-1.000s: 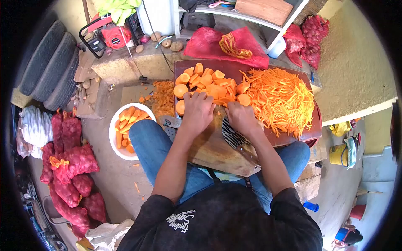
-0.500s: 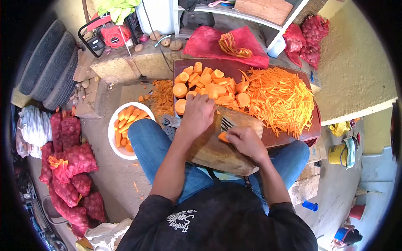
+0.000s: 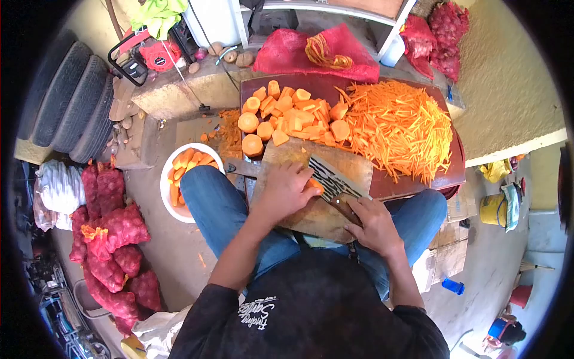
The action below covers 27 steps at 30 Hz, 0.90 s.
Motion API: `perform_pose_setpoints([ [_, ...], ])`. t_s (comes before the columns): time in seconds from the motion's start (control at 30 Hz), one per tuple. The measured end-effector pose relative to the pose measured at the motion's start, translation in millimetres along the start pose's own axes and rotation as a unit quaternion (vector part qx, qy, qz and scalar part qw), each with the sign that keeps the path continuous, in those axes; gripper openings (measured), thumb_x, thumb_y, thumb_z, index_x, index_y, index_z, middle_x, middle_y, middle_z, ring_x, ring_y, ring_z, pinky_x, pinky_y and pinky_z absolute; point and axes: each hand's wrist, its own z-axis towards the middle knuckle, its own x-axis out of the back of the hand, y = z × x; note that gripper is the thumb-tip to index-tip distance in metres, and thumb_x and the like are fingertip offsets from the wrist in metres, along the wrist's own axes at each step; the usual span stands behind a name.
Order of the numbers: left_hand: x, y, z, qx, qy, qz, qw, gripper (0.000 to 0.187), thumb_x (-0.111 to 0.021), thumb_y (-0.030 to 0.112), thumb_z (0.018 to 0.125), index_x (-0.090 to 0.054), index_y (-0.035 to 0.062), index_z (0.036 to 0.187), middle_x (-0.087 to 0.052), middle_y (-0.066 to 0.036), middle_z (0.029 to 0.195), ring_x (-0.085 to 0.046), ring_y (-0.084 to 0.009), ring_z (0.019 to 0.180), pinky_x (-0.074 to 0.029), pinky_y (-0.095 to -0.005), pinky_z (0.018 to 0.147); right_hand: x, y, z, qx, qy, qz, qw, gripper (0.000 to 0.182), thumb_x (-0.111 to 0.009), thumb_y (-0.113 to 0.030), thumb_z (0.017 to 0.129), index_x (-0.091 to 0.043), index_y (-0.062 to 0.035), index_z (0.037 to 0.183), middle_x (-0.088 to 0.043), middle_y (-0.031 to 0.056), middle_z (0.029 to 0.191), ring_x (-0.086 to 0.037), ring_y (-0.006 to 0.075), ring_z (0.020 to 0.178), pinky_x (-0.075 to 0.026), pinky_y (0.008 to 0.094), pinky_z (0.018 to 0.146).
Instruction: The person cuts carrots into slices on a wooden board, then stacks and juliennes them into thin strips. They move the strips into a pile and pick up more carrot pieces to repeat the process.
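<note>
My left hand [image 3: 286, 190] is closed around an orange carrot piece [image 3: 315, 186], pressing it on the wooden cutting board [image 3: 269, 157] across my lap. My right hand [image 3: 375, 226] grips the brown handle of a knife [image 3: 332, 177] whose wide blade has dark and light stripes. The blade lies over the board, just right of the carrot piece. Beyond the board, chunky carrot pieces [image 3: 293, 119] are heaped on a dark red table [image 3: 442, 173]. A big pile of carrot strips [image 3: 400, 131] covers its right side.
A white bowl [image 3: 168, 200] of carrot pieces stands on the floor by my left knee. Red mesh sacks [image 3: 113, 239] lie farther left, below stacked tires [image 3: 72, 90]. A grey metal blade-like tool [image 3: 242, 167] sticks out left of the board. A red net bag [image 3: 287, 54] lies behind the table.
My left hand has come back from the carrot heap onto the board and now holds a carrot piece. My right hand no longer holds a piece and has taken the knife handle.
</note>
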Motion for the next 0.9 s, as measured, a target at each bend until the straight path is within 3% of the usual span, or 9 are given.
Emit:
perform_pose_setpoints([
  [0.1,-20.6,14.9,-12.7,0.036,0.041,0.038,0.998,0.039,-0.086,0.037,0.089,-0.079,0.0037,0.108,-0.071,-0.016,0.102,-0.068,-0.0396,0.100,-0.056,-0.0524,0.088,-11.6,1.3,-2.4,-0.013,-0.035,-0.028,0.999,0.057,-0.086,-0.016,0.088,-0.065,-0.0057,0.140,-0.071,0.0150,0.111,-0.069,0.0406,0.106,-0.053,0.0514,0.095],
  [0.17,-22.5,17.3,-16.0,0.020,0.039,0.057,0.997,0.040,-0.088,0.031,0.088,-0.078,0.0023,0.114,-0.070,-0.015,0.103,-0.067,-0.0381,0.100,-0.055,-0.0508,0.088,-12.8,1.0,0.8,-0.012,-0.061,-0.043,0.997,0.056,-0.086,-0.017,0.088,-0.064,-0.0060,0.140,-0.071,0.0148,0.109,-0.069,0.0403,0.105,-0.053,0.0520,0.094],
  [0.4,-28.6,20.0,-26.4,0.016,0.069,-0.019,0.997,0.035,-0.088,0.016,0.087,-0.075,0.0022,0.117,-0.067,-0.015,0.103,-0.066,-0.0380,0.099,-0.054,-0.0501,0.087,-5.0,-1.9,-9.2,0.022,-0.021,-0.032,0.999,0.038,-0.078,-0.011,0.083,-0.065,-0.0015,0.117,-0.068,0.0190,0.091,-0.070,0.0433,0.089,-0.055,0.0552,0.081],
  [0.6,-24.8,17.9,-27.5,-0.012,0.058,-0.009,0.998,0.030,-0.087,0.013,0.088,-0.075,0.0034,0.113,-0.067,-0.014,0.102,-0.064,-0.0382,0.096,-0.053,-0.0498,0.085,12.7,-6.5,-30.3,-0.031,0.021,-0.049,0.998,0.036,-0.076,-0.010,0.078,-0.065,-0.0012,0.112,-0.069,0.0207,0.091,-0.070,0.0466,0.088,-0.055,0.0559,0.077],
  [0.7,-25.7,18.4,-26.1,-0.022,0.055,-0.017,0.998,0.027,-0.086,0.010,0.087,-0.074,0.0038,0.111,-0.066,-0.014,0.102,-0.064,-0.0381,0.097,-0.053,-0.0496,0.085,20.3,-3.3,-42.2,-0.089,0.005,0.010,0.996,0.033,-0.074,-0.007,0.084,-0.065,0.0003,0.115,-0.072,0.0219,0.096,-0.071,0.0493,0.090,-0.057,0.0560,0.079],
  [0.8,-34.4,19.2,-29.8,-0.032,0.037,-0.043,0.998,0.025,-0.085,0.008,0.087,-0.074,0.0037,0.109,-0.066,-0.014,0.104,-0.063,-0.0378,0.097,-0.053,-0.0494,0.085,21.7,-10.4,-42.0,-0.155,-0.001,0.133,0.979,0.042,-0.071,-0.005,0.092,-0.064,0.0008,0.133,-0.073,0.0290,0.109,-0.072,0.0526,0.101,-0.059,0.0591,0.084],
  [0.9,-43.1,25.3,-37.1,-0.054,0.037,-0.050,0.997,0.026,-0.084,0.007,0.087,-0.074,0.0033,0.111,-0.064,-0.015,0.106,-0.062,-0.0376,0.096,-0.052,-0.0495,0.083,10.9,-21.4,-34.7,-0.065,0.059,0.162,0.983,0.052,-0.071,-0.007,0.099,-0.058,0.0012,0.148,-0.073,0.0325,0.122,-0.073,0.0527,0.107,-0.060,0.0575,0.088],
])
